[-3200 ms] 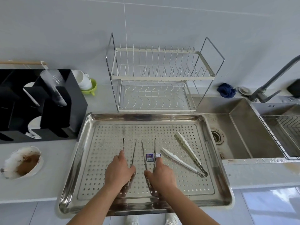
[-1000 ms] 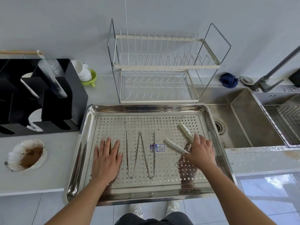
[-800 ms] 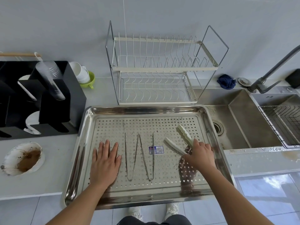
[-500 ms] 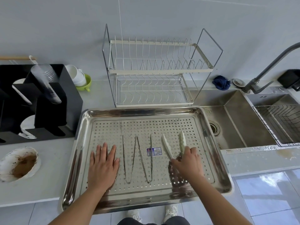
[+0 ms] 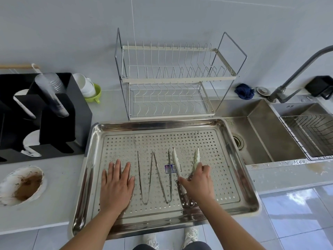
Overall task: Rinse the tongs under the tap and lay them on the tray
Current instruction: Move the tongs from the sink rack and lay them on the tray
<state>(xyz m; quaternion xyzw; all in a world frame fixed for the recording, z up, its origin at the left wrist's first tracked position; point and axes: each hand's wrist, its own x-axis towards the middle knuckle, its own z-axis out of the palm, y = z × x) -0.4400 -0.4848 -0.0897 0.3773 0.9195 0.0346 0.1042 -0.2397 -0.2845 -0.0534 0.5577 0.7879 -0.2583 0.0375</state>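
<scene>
A perforated steel tray (image 5: 232, 177) lies on the counter before me. Two thin metal tongs (image 5: 144, 179) (image 5: 166, 181) lie side by side in its middle, tips pointing away. Right of them lie white-tipped tongs (image 5: 177, 164) with a steel handle, and my right hand (image 5: 197, 183) holds them with fingers curled round their arms. My left hand (image 5: 116, 184) lies flat on the tray floor, left of the thin tongs, fingers straight. The tap (image 5: 297, 76) stands at the far right over the sink (image 5: 266, 134).
A two-tier wire dish rack (image 5: 173, 78) stands behind the tray. A black organiser (image 5: 41, 114) with cups is at the left, a dirty white bowl (image 5: 21, 184) in front of it. A wire basket (image 5: 311, 134) sits in the sink's right part, a blue cloth (image 5: 244, 91) behind.
My right hand took hold of the white-tipped tongs and swung them from slanted to parallel with the thin tongs, closer to them. My left hand stayed flat on the tray.
</scene>
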